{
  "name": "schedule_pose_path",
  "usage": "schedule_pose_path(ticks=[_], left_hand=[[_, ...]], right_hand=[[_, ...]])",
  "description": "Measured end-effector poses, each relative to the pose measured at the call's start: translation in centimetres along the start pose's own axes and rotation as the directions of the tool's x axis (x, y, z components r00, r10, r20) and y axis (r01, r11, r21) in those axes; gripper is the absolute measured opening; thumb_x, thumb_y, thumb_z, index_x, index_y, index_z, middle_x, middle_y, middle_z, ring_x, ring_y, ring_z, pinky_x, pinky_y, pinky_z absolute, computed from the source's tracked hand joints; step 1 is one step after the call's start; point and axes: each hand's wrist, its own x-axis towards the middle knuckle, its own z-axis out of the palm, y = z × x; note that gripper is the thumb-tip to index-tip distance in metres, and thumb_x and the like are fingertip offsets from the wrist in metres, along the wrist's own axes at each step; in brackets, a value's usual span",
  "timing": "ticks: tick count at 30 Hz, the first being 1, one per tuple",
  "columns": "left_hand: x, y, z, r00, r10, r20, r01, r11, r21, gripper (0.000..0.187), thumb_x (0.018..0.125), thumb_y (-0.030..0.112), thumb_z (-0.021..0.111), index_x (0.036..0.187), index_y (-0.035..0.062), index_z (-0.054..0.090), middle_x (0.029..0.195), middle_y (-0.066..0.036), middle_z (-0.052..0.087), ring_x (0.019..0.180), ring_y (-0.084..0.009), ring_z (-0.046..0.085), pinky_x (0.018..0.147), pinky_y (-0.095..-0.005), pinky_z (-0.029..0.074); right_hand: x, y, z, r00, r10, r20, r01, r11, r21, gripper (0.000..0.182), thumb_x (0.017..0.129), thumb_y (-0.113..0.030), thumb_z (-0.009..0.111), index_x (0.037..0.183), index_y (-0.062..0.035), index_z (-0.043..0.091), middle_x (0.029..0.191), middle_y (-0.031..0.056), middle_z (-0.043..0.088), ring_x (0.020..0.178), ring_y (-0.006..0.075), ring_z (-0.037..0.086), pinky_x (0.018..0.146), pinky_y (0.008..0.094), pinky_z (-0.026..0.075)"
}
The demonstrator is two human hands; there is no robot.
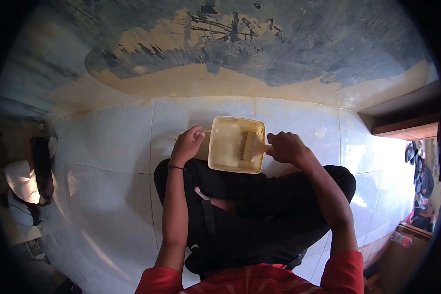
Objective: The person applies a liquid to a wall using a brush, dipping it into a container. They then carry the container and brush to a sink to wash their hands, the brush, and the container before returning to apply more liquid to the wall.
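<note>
A square, cream-coloured paint tub (212, 159) stands on the tiled floor in front of my folded legs, with pale liquid inside. My right hand (288, 147) is wrapped around the handle of a wide paintbrush (254, 147). The brush head lies inside the tub, near its right wall, with the bristles pointing left. At the tub's left side, my left hand (188, 143) is closed, its thumb and fingers pinched on a thin pale piece that reaches the rim and looks like the tub's handle. Its exact shape is partly hidden.
Ahead rises a wall (259, 88) with patchy grey and beige paint and dark streaks. A wooden ledge (409, 128) juts out at right. Clothes or bags (24, 181) lie at far left. A plastic bottle (402, 239) is at lower right. Pale tiles (112, 201) surround me.
</note>
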Motion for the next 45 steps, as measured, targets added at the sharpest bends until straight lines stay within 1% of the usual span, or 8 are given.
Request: schedule_pose_path(ticks=[3,7,15,21,23,29,37,45], left_hand=[[0.1,0.3,-0.2,0.998,-0.057,0.013,0.056,0.997,0.048,0.034,0.086,0.027,0.055,0.11,0.0034,0.058,0.097,-0.017,0.064,0.084,-0.0296,0.063,0.074,-0.0343,0.049],[0.0,0.6,0.0,0.998,0.004,0.055,-0.005,1.0,0.015,0.03,0.085,0.018,0.053,0.111,0.0026,0.057,0.096,-0.017,0.064,0.084,-0.0282,0.063,0.076,-0.0335,0.049],[0.1,0.4,0.0,0.996,0.066,0.059,-0.066,0.998,-0.007,0.03,0.087,0.014,0.051,0.115,0.0025,0.055,0.095,-0.013,0.065,0.083,-0.0191,0.063,0.076,-0.0291,0.049],[0.5,0.3,0.4,0.998,0.042,0.037,-0.041,0.999,-0.024,0.029,0.085,0.011,0.051,0.111,0.0018,0.057,0.092,-0.014,0.066,0.083,-0.0228,0.064,0.075,-0.0305,0.049],[0.5,-0.1,0.5,0.997,0.049,0.056,-0.049,0.999,0.003,0.03,0.087,0.014,0.05,0.115,0.0039,0.055,0.093,-0.011,0.065,0.081,-0.0175,0.063,0.075,-0.0283,0.049],[0.2,-0.2,0.7,0.997,0.03,0.066,-0.031,0.999,0.008,0.031,0.087,0.013,0.049,0.116,0.0033,0.056,0.095,-0.012,0.064,0.083,-0.018,0.063,0.075,-0.0287,0.049],[0.0,0.2,0.8,0.997,0.014,0.082,-0.017,0.999,0.043,0.031,0.087,0.015,0.051,0.115,0.0022,0.056,0.1,-0.014,0.064,0.088,-0.0197,0.063,0.078,-0.0299,0.049],[-0.1,-0.2,1.0,0.996,0.004,0.091,-0.009,0.999,0.053,0.032,0.087,0.017,0.052,0.115,0.0016,0.056,0.102,-0.015,0.064,0.094,-0.02,0.062,0.081,-0.0303,0.048]], right_hand=[[0.4,0.3,0.3,1.0,0.005,0.007,-0.005,1.0,-0.01,0.026,0.083,-0.023,0.056,0.095,0.0004,0.057,0.082,0.0186,0.065,0.08,0.034,0.064,0.072,0.0437,0.05],[0.9,-0.3,1.5,0.999,-0.039,-0.037,0.037,0.998,-0.05,0.025,0.085,-0.023,0.053,0.093,0.0012,0.056,0.079,0.0192,0.064,0.077,0.0348,0.064,0.071,0.0448,0.05],[1.9,-2.0,5.1,0.961,-0.175,-0.216,0.194,0.979,0.069,0.029,0.086,-0.024,0.05,0.095,0.0033,0.051,0.061,0.0189,0.06,0.057,0.0363,0.061,0.054,0.0464,0.05],[2.5,-1.1,5.4,0.945,-0.166,-0.281,0.218,0.962,0.165,0.031,0.083,-0.028,0.054,0.092,0.001,0.053,0.064,0.0208,0.06,0.062,0.0381,0.061,0.059,0.0466,0.05],[2.7,-0.8,5.1,0.943,-0.17,-0.287,0.227,0.958,0.177,0.031,0.082,-0.029,0.055,0.091,0.0001,0.054,0.065,0.0208,0.061,0.063,0.0382,0.061,0.06,0.0465,0.05],[1.6,-0.7,2.6,0.936,-0.191,-0.297,0.258,0.944,0.205,0.03,0.08,-0.029,0.058,0.091,-0.0015,0.056,0.07,0.0197,0.062,0.067,0.0375,0.062,0.063,0.0449,0.05],[0.7,0.1,1.2,0.91,-0.292,-0.293,0.294,0.955,-0.04,0.029,0.076,-0.03,0.064,0.08,-0.0016,0.061,0.069,0.0175,0.063,0.067,0.0341,0.063,0.062,0.0417,0.051],[0.6,-0.4,1.2,0.945,-0.191,-0.265,0.205,0.979,0.024,0.029,0.077,-0.03,0.063,0.079,-0.0006,0.063,0.07,0.0182,0.063,0.069,0.0343,0.063,0.066,0.0417,0.051]])
